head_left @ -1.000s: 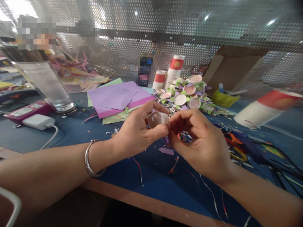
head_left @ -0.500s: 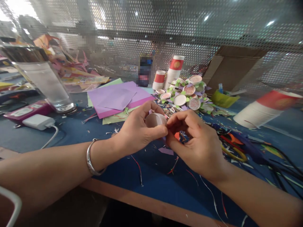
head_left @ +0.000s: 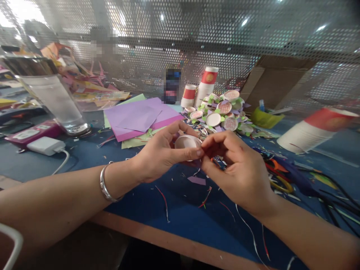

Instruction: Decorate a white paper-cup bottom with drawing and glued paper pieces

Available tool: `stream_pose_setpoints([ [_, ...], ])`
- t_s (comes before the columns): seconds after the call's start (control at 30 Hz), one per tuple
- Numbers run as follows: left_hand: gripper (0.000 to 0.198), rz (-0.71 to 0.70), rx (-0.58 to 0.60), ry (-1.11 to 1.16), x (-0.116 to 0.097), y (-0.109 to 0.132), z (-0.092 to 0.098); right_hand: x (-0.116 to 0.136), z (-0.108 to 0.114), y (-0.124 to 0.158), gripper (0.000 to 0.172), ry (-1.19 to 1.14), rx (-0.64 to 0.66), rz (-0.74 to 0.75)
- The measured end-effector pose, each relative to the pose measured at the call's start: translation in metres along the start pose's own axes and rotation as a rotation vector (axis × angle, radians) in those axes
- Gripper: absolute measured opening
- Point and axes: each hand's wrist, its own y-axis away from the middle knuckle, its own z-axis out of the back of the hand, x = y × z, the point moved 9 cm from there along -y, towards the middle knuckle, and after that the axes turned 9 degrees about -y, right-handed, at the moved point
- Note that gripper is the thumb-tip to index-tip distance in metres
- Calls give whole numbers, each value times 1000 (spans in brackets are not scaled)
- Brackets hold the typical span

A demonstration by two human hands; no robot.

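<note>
My left hand (head_left: 160,155) is closed round a small round white paper cup base (head_left: 187,142), thumb along its front edge and fingers behind it, just above the blue table (head_left: 180,213). My right hand (head_left: 239,170) meets it from the right, its fingertips pinched at the cup base's rim; what they pinch is too small to make out. A silver bangle (head_left: 105,185) sits on my left wrist. Purple and red paper scraps (head_left: 197,180) lie on the table under my hands.
A heap of finished cup-base flowers (head_left: 222,114) lies behind my hands, with stacked red-and-white paper cups (head_left: 206,84) beyond. Purple paper sheets (head_left: 140,116) lie left, a glass jar (head_left: 57,101) and white charger (head_left: 46,145) further left. A tipped cup (head_left: 315,129), scissors (head_left: 277,176) and cables sit right.
The cup base has been turned in my left hand, so its open side now faces more upward. Both hands have stayed together in the same spot.
</note>
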Motion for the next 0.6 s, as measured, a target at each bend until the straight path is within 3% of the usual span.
stream_pose_setpoints([
  [0.17, 35, 32, 27, 49, 1, -1, 1, 2, 3, 1, 14, 51, -5, 29],
  [0.4, 32, 14, 107, -58, -2, -2, 2, 9, 2, 3, 13, 101, 37, 90],
  [0.6, 27, -85, 100, -442, -17, 0, 7, 7, -2, 4, 14, 61, 115, 112],
])
